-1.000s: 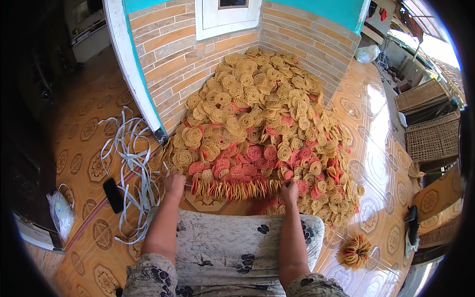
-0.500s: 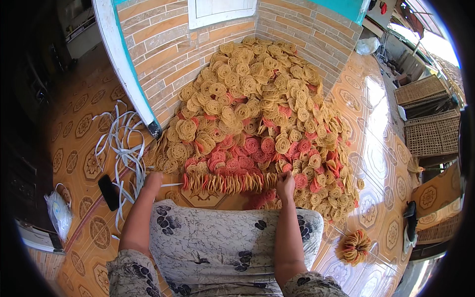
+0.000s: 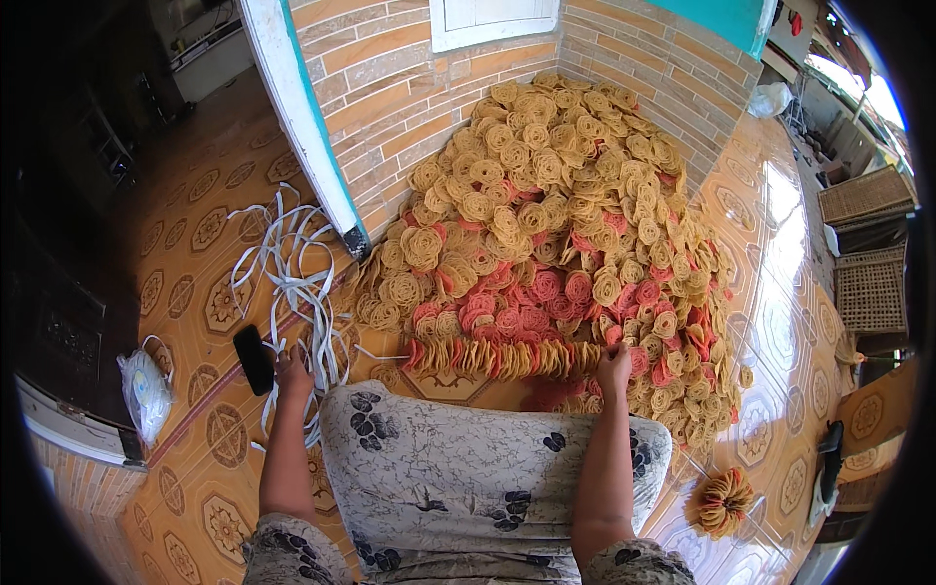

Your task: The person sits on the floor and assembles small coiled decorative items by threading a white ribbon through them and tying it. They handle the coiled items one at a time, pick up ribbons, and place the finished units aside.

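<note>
Wide disc pile [image 3: 531, 146] ahead, floor lane [image 3: 780, 302] rightward

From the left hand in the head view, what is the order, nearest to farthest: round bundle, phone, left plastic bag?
1. Phone: just left of the left hand.
2. Left plastic bag: farther left.
3. Round bundle: far right, low in the view.

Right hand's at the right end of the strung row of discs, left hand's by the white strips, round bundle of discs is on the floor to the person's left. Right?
Wrong side: the head view shows the round bundle on the floor to the person's right. The right hand is at the strung row's right end, the left hand by the white strips.
</note>
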Demonstrator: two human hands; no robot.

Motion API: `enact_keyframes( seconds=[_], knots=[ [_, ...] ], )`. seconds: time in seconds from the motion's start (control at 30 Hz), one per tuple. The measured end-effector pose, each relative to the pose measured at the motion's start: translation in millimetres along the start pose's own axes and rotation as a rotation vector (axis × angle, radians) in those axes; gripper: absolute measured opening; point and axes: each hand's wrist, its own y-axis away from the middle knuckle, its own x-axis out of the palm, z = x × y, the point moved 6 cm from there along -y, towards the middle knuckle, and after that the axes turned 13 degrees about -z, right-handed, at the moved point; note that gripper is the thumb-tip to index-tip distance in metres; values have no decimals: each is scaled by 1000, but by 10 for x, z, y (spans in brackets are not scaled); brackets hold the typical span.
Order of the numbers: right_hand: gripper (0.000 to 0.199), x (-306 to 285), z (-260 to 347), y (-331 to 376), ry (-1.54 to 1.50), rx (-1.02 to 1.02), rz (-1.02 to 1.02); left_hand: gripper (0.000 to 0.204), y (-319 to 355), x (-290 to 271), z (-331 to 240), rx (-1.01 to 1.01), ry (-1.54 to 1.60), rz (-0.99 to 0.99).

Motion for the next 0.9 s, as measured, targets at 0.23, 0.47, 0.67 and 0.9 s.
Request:
enact_keyframes(
  seconds=[0.23,0.47,0.67,0.9],
  knots=[
    [16,-14,-20,11,-34,-15,-73,40,173,231,-1305,-200,632,948],
    [15,-233,354,120,-170,-102,-44,23,217,620,-1598,-452,732,924],
    [11,-670,1559,795,-399,-501,-12,14,68,808,-1284,-824,867,505],
    [9,-1379,1963,844,-429,-460,-131,11,167,749,-1492,-819,1142,717]
  ],
)
